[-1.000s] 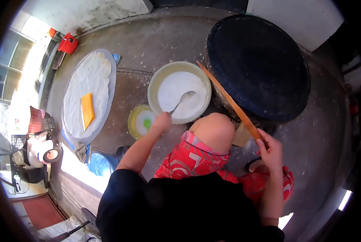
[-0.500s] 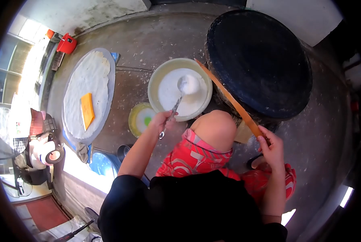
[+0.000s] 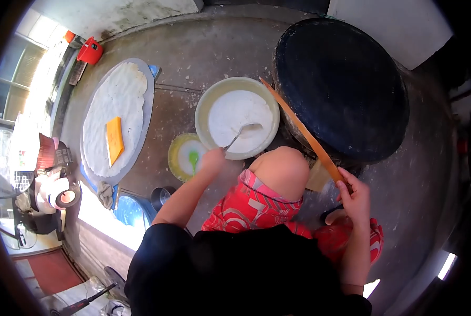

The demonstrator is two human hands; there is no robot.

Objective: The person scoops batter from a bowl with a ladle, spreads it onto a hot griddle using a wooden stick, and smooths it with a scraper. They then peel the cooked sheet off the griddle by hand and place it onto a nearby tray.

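My left hand (image 3: 213, 160) is closed on the handle of a metal ladle (image 3: 241, 134), whose bowl is tipped in the white batter of a large pale basin (image 3: 201, 118). Between thumb and fingers, my right hand (image 3: 353, 192) grips the lower end of a long wooden blade (image 3: 305, 132). The blade slants up along the left edge of a big round black griddle (image 3: 343, 92), its tip near the basin's rim. Left of the basin is a smaller yellow bowl (image 3: 175, 167) with white liquid and a green utensil (image 3: 193, 159).
At the left, an oval board (image 3: 149, 95) bears thin pale sheets (image 3: 121, 95) and a folded yellow piece (image 3: 114, 141). A red bucket (image 3: 90, 51) stands by the far left wall. A blue container (image 3: 133, 210) and a dark pot (image 3: 162, 197) sit at lower left.
My left hand has turned, and the ladle's bowl, level and filled before, is now tipped in the batter. My right hand and the wooden blade have hardly moved.
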